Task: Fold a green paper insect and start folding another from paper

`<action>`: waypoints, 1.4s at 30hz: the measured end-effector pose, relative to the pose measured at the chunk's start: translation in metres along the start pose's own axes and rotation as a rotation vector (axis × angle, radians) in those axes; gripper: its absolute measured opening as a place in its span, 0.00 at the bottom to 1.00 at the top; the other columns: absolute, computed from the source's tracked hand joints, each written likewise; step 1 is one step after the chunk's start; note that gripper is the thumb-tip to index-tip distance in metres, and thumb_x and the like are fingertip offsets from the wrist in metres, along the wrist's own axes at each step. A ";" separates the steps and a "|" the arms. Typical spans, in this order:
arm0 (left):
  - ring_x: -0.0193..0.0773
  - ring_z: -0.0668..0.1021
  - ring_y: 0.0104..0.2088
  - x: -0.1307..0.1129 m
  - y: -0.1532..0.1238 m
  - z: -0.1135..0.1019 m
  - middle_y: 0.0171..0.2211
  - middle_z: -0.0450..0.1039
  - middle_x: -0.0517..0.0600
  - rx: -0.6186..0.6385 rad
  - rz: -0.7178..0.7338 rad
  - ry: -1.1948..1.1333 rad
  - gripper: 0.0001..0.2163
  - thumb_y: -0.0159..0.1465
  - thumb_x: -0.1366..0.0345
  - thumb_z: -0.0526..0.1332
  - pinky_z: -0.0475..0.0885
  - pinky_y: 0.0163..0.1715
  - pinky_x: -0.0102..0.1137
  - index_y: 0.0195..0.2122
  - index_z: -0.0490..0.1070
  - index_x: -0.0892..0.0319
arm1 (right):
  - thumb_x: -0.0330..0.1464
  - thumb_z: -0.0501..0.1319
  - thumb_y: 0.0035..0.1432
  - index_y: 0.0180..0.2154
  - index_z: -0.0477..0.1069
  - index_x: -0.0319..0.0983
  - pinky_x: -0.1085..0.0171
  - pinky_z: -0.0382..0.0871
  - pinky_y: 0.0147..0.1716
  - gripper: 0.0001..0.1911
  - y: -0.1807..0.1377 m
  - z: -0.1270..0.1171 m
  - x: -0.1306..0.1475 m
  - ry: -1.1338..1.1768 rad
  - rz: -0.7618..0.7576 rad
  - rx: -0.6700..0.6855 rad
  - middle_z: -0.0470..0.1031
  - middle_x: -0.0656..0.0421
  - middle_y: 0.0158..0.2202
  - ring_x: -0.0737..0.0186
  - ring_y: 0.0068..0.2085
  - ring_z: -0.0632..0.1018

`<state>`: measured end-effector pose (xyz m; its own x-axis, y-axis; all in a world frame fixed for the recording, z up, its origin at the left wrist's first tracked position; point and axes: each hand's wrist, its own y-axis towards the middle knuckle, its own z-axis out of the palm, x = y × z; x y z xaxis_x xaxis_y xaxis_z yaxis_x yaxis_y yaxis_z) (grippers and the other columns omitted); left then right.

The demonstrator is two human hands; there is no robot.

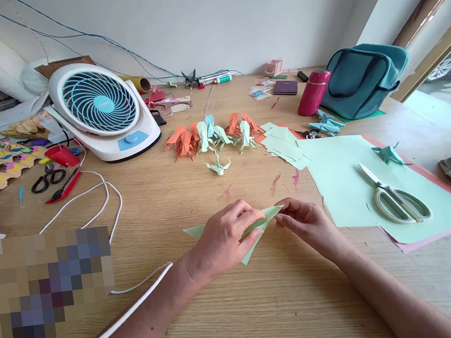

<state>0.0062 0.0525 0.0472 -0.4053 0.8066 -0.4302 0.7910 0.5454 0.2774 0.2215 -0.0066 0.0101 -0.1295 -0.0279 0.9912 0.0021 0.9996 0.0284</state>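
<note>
A folded piece of pale green paper (252,249) is between my two hands, just above the wooden table. My left hand (233,234) lies across its middle, thumb and fingers closed on it. At the paper's right tip, my right hand (304,224) pinches the corner between thumb and fingertips. The sheet's left point sticks out behind my left hand, which hides part of the folds. Beyond my hands stands a group of folded paper figures, orange (183,141), pale green (204,137) and blue (209,122). One small green figure (219,165) sits nearer.
At right, white-handled scissors (402,203) lie on large green sheets (341,176), by a teal figure (390,154). Small green sheets (283,142) are stacked behind. A fan (100,105) stands at left, its white cable (108,197) looping over the table. A pink bottle (315,92) stands by a bag (362,81).
</note>
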 end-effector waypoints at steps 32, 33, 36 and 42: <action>0.41 0.77 0.52 -0.007 0.000 0.011 0.52 0.74 0.52 -0.091 0.092 -0.043 0.17 0.64 0.76 0.58 0.72 0.50 0.37 0.53 0.69 0.54 | 0.45 0.58 0.65 0.34 0.79 0.39 0.61 0.78 0.38 0.18 -0.011 0.017 0.013 -0.053 -0.012 0.033 0.82 0.56 0.31 0.59 0.34 0.82; 0.41 0.77 0.51 -0.008 0.000 0.011 0.52 0.75 0.52 -0.095 0.090 -0.041 0.17 0.64 0.76 0.58 0.72 0.49 0.37 0.52 0.69 0.54 | 0.45 0.58 0.65 0.34 0.78 0.39 0.62 0.78 0.38 0.18 -0.011 0.017 0.013 -0.051 -0.012 0.033 0.82 0.56 0.31 0.58 0.35 0.82; 0.40 0.78 0.47 -0.009 0.000 0.011 0.48 0.78 0.50 -0.117 0.078 -0.039 0.13 0.65 0.75 0.59 0.71 0.47 0.37 0.49 0.71 0.56 | 0.44 0.59 0.65 0.33 0.78 0.39 0.62 0.78 0.37 0.18 -0.011 0.017 0.012 -0.057 0.001 0.033 0.82 0.56 0.31 0.58 0.35 0.82; 0.39 0.79 0.42 -0.010 0.001 0.014 0.42 0.80 0.50 -0.174 0.048 -0.052 0.08 0.66 0.73 0.58 0.71 0.44 0.36 0.44 0.72 0.57 | 0.45 0.58 0.65 0.32 0.77 0.39 0.62 0.78 0.38 0.18 -0.012 0.019 0.013 -0.082 0.010 0.035 0.82 0.55 0.32 0.58 0.35 0.82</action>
<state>0.0175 0.0421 0.0393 -0.3411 0.8225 -0.4551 0.7162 0.5410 0.4409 0.2010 -0.0184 0.0203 -0.2103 -0.0184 0.9775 -0.0309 0.9994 0.0122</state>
